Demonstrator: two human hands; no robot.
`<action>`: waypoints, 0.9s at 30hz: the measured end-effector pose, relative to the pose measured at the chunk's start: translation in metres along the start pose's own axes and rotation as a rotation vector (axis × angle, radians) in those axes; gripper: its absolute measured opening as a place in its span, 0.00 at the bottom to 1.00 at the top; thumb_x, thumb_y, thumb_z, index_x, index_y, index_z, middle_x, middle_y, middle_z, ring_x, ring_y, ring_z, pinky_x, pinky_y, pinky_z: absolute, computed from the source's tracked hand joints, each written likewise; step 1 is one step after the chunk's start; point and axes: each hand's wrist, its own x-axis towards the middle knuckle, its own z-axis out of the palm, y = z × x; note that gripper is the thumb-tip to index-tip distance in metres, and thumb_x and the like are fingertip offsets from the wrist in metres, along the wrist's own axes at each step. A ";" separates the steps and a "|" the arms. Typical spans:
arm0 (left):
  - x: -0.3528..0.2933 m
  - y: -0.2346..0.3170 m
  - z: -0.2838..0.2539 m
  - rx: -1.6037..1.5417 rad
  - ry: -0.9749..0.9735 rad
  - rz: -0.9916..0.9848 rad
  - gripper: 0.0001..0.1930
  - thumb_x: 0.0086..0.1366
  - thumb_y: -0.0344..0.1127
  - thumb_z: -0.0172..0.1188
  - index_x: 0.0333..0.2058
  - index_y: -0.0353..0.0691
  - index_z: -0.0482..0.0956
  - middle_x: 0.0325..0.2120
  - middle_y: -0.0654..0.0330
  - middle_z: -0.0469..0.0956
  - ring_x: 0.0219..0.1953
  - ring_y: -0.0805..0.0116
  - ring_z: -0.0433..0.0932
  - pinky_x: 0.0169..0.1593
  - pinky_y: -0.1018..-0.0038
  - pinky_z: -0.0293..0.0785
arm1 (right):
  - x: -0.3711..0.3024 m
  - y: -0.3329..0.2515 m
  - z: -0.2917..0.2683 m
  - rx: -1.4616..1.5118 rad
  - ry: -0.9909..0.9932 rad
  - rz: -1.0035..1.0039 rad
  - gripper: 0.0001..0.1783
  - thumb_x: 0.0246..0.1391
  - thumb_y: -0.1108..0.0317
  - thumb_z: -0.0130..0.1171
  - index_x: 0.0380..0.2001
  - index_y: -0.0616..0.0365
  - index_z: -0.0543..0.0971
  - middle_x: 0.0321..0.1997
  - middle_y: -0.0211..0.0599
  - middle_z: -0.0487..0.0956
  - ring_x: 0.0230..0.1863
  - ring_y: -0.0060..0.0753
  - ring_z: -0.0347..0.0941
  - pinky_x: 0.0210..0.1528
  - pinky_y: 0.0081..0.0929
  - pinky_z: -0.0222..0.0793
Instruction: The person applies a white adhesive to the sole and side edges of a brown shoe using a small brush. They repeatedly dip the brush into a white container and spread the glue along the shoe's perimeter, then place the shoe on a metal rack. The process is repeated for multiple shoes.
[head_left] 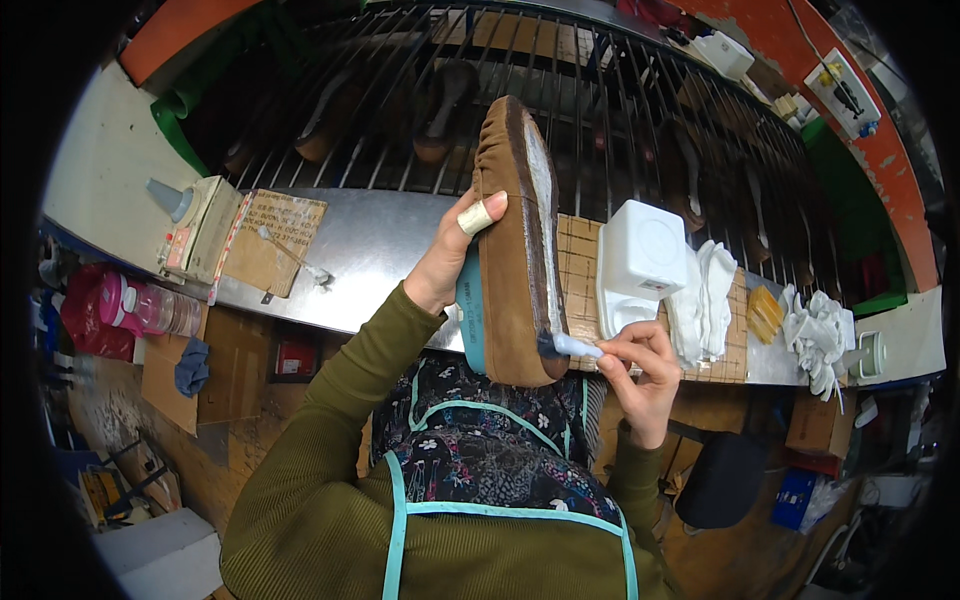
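Observation:
My left hand (450, 250), a pale wrap on its thumb, is closed around a brown suede shoe upper (508, 300) on a teal last (471, 310). I hold it toe end away from me, its underside turned to the right. A whitish coating runs along that underside, inside a dark edge. My right hand (645, 375) pinches a small pale-blue, swab-like applicator (578, 346). The applicator's far end touches the dark patch at the shoe's near end. Its exact kind I cannot make out.
Beyond the metal worktop (350, 240), a rack of metal bars (390, 100) carries several shoes (435, 115). To the right stand a white container (645, 250), white gloves (705, 300) and a yellowish block (765, 315). A swab stick (295, 254) lies across cardboard (262, 262) on the left.

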 end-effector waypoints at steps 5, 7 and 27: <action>0.002 -0.003 0.004 -0.022 -0.002 -0.061 0.33 0.62 0.55 0.56 0.56 0.35 0.64 0.47 0.54 0.72 0.47 0.67 0.76 0.50 0.71 0.75 | 0.028 0.007 0.009 -0.016 0.121 -0.009 0.07 0.48 0.73 0.66 0.32 0.63 0.83 0.31 0.31 0.72 0.30 0.19 0.67 0.28 0.17 0.62; -0.001 -0.004 0.009 -0.038 0.029 -0.075 0.33 0.62 0.57 0.55 0.55 0.36 0.65 0.47 0.54 0.73 0.46 0.67 0.76 0.50 0.71 0.76 | 0.027 0.009 0.017 0.036 0.154 0.044 0.06 0.50 0.74 0.64 0.32 0.64 0.83 0.30 0.32 0.71 0.31 0.20 0.67 0.31 0.17 0.62; -0.012 -0.016 -0.019 -0.043 0.148 -0.149 0.35 0.60 0.56 0.59 0.56 0.35 0.62 0.50 0.54 0.69 0.52 0.67 0.71 0.54 0.72 0.70 | 0.019 0.001 0.019 -0.062 0.056 0.033 0.07 0.48 0.74 0.66 0.33 0.63 0.83 0.31 0.29 0.71 0.27 0.17 0.64 0.26 0.15 0.59</action>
